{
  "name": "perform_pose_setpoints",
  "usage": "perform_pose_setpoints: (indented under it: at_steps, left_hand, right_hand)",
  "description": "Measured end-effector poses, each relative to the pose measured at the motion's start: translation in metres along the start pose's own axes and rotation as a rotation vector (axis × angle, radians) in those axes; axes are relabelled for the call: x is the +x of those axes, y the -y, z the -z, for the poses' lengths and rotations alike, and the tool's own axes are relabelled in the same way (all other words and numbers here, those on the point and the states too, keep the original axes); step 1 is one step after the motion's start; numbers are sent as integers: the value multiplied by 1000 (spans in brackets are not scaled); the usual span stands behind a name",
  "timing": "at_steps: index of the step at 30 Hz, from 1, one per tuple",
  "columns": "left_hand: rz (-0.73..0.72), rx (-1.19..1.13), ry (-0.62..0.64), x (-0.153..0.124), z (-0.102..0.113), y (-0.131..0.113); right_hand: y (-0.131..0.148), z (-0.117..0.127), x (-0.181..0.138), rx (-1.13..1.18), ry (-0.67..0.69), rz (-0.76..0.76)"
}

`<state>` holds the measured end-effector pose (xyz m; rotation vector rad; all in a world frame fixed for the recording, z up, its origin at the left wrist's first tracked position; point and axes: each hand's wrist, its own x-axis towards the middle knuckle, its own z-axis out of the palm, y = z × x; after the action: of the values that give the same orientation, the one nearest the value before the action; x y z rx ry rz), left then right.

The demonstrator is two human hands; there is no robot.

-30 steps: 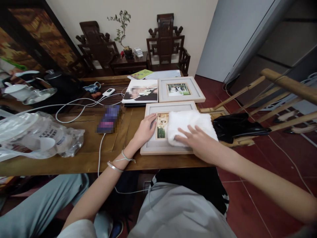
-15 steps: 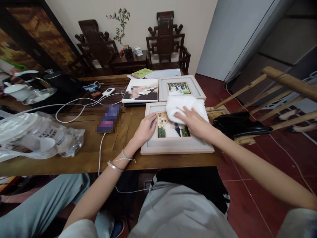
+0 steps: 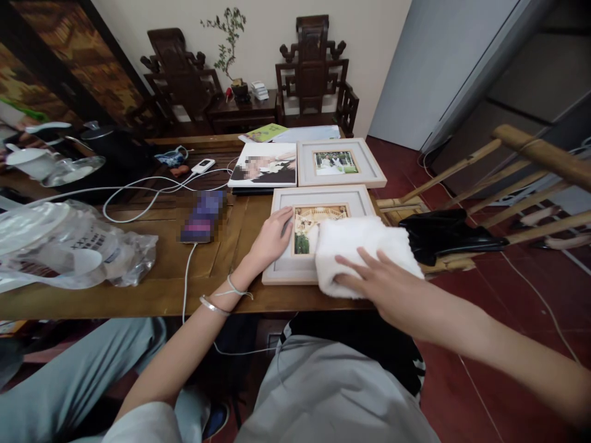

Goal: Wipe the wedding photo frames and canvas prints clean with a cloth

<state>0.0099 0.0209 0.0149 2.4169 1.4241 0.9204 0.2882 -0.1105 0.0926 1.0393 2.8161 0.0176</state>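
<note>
A white picture frame [image 3: 295,271] with pale wooden edging lies flat near the table's front edge, a photo [image 3: 302,231] set in its middle. Curved over its left side, my left hand [image 3: 272,237] grips it with fingers close together. My right hand [image 3: 383,280] holds a thick white cloth [image 3: 364,237], palm down and fingers bent into the folds. The cloth covers the frame's lower right part and hangs past its front and right edges. Behind lie a second picture frame [image 3: 372,163] and, to its left, a photo book [image 3: 263,172].
On the wooden table [image 3: 221,295] are a phone [image 3: 203,218] with a cable, a small white device [image 3: 203,166] and a plastic bag [image 3: 129,258]. A black kettle [image 3: 108,154] stands at left. A bamboo chair [image 3: 475,151] bearing a black bag [image 3: 447,237] is at right.
My right hand has moved toward me and to the right with the cloth, from the photo's upper right to the frame's front right corner. My left hand keeps its place.
</note>
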Motion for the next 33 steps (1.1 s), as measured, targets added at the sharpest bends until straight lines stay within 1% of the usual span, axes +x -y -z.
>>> perform_pose_setpoints:
  at_steps: [2,4,5,6,8,12,14,16,17,19,21,23,25,27,29,31,33]
  left_hand:
    - [-2,4,1,0,-1,0]
    - [-4,6,3,0,0,0]
    - [-6,6,4,0,0,0]
    - [-7,5,6,0,0,0]
    - [-8,1,8,0,1,-1]
    - [-8,-1,16,0,3,-1]
    - [-7,-2,15,0,3,0]
    - [-4,-5,12,0,2,2]
    - [-3,-5,9,0,2,2]
    - [-2,-4,6,0,2,2]
    - [0,-4,6,0,2,1]
    - [3,-2,5,0,2,0]
    - [5,2,4,0,1,-1]
    - [5,1,0,0,0,-1]
    - [2,-5,-1,0,0,0]
    - [-2,-4,4,0,-1,0]
    - [-8,6,14,0,-1,1]
  right_hand:
    - [15,0,-13,47,-20,42]
    - [17,-3,-12,75,-47,56]
    - [14,-6,-6,79,-62,48]
    - [7,-9,4,79,-79,32]
    - [-15,-15,27,60,-125,-29]
    - [-76,-21,79,1,-240,-145]
    - [-100,-20,100,-20,-275,-190]
    - [-112,-20,113,-43,-276,-217]
    - [-113,-19,116,-57,-263,-220]
    - [-104,-18,113,-81,-220,-204]
    - [-84,-15,98,-80,-161,-179]
    - [-59,-10,73,-38,-98,-128]
    - [-33,-3,41,36,-53,-44]
    - [-9,3,9,120,-33,11]
    - [10,7,-12,179,-32,74]
    - [21,7,-18,188,-39,105]
    - [20,2,-8,164,-59,84]
